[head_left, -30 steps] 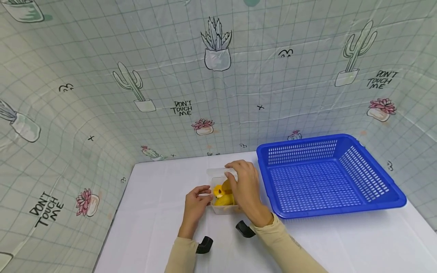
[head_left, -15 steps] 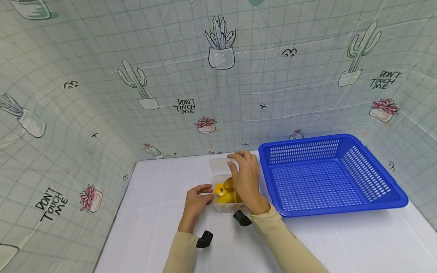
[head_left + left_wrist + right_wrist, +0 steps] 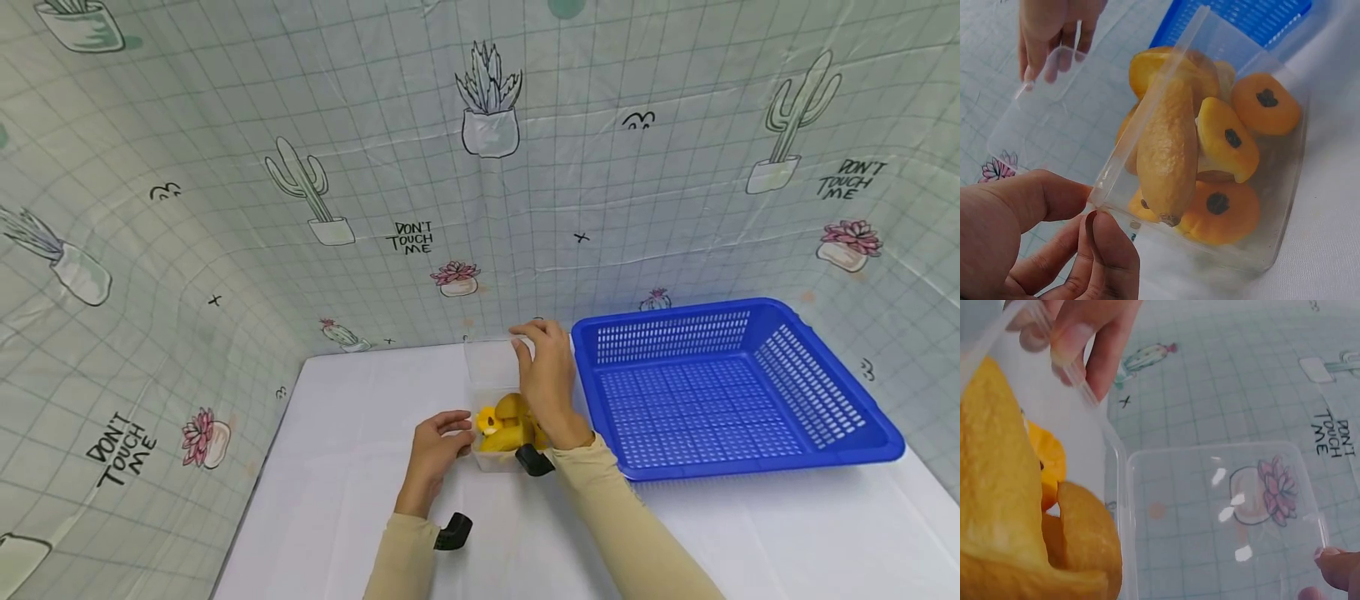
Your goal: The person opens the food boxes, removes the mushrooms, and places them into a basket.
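Note:
A clear plastic box (image 3: 495,464) stands on the white table, its hinged lid (image 3: 491,363) raised at the back. Inside lie several yellow and orange fruit-like pieces; in the left wrist view one is a long, bumpy yellow piece (image 3: 1166,150), and an orange piece (image 3: 1216,209) bears a dark patch. My left hand (image 3: 437,454) is at the box's left side, thumb and finger pinching its rim in the left wrist view. My right hand (image 3: 549,375) holds the lid's far edge, thumb against it in the right wrist view. The right hand and forearm partly cover the box in the head view.
A large blue plastic basket (image 3: 697,408) stands just right of the box. Behind the table (image 3: 352,467) hangs a checked cloth (image 3: 375,125) with printed plants. Black camera mounts (image 3: 453,532) stick out from both wrists.
My right hand has moved up and away with the lid's edge, swinging the lid from low over the box's back to more upright. The left hand stays at the box's left side.

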Tool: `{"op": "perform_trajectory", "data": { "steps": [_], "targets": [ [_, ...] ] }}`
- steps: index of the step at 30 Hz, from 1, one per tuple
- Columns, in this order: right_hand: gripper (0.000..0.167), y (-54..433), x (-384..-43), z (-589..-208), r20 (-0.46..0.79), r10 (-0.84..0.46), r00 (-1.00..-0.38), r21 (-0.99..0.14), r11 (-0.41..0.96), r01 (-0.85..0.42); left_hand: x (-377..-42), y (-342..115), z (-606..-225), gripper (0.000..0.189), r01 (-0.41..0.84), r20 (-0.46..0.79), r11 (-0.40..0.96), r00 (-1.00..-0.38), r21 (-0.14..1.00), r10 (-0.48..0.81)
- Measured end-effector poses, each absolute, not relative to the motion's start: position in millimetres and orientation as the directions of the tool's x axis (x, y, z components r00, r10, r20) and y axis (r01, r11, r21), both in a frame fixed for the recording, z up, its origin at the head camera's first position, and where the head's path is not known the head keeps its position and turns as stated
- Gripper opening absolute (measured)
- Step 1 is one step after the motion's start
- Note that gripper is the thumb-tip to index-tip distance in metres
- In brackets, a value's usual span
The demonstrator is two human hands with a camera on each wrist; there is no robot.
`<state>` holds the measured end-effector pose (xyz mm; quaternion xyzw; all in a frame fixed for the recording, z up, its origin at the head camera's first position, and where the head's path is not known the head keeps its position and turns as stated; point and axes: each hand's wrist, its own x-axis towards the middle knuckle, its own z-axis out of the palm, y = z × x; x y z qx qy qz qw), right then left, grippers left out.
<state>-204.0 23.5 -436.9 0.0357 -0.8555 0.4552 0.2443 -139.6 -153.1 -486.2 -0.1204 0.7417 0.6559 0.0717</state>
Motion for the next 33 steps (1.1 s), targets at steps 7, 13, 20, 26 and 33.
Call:
{"op": "perform_trajectory", "data": {
  "steps": [7, 13, 20, 26, 33],
  "targets": [
    [0.017, 26, -212, -440, 0.447, 0.168, -0.879, -0.764, 0.583, -0.277, -139, -151, -486, 0.037, -0.264, -0.255, 0.097, -0.963, 0.960, -0.092],
    [0.025, 29, -212, -443, 0.474, 0.134, -0.870, -0.717, 0.632, -0.294, -139, -149, -488, 0.036, -0.262, -0.254, 0.090, -0.962, 0.961, -0.098],
    [0.043, 32, -194, -451, 0.495, 0.048, -0.868, -0.699, 0.616, -0.364, -139, -149, -490, 0.035, -0.270, -0.259, 0.091, -0.959, 0.959, -0.115],
    [0.043, 35, -169, -462, 0.633, 0.032, -0.774, -0.642, 0.580, -0.501, -140, -147, -490, 0.036, -0.265, -0.253, 0.088, -0.960, 0.960, -0.120],
    [0.033, 52, -146, -477, 0.761, -0.074, -0.644, -0.494, 0.577, -0.650, -139, -148, -491, 0.036, -0.268, -0.258, 0.077, -0.959, 0.960, -0.119]
  ]
}}
